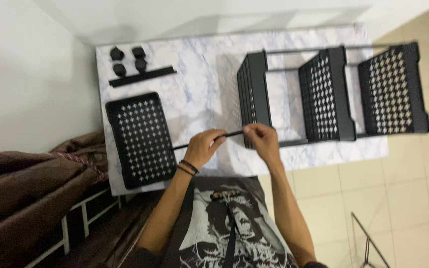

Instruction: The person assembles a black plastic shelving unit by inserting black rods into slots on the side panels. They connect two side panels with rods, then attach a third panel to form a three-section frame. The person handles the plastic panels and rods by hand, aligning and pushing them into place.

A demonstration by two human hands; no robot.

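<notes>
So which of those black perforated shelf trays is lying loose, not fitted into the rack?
The tray lying flat on the marble sheet beside the left hand. The other three stand on edge, joined by rods in the rack.

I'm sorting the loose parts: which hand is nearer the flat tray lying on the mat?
Left. The left hand grips the thin rod just right of the tray; the right hand holds the rod farther right, by the rack.

Up in the far left corner of the white marble-patterned tabletop [199,94], four small black plastic caster wheels [127,59] are sitting in a cluster, with a flat black plastic bar [142,77] lying just beside them. A loose black perforated plastic shelf tray [141,139] is lying near the left edge, and a brown blanket [31,193] is bunching up off to the left over a white slatted frame [83,218].
</notes>
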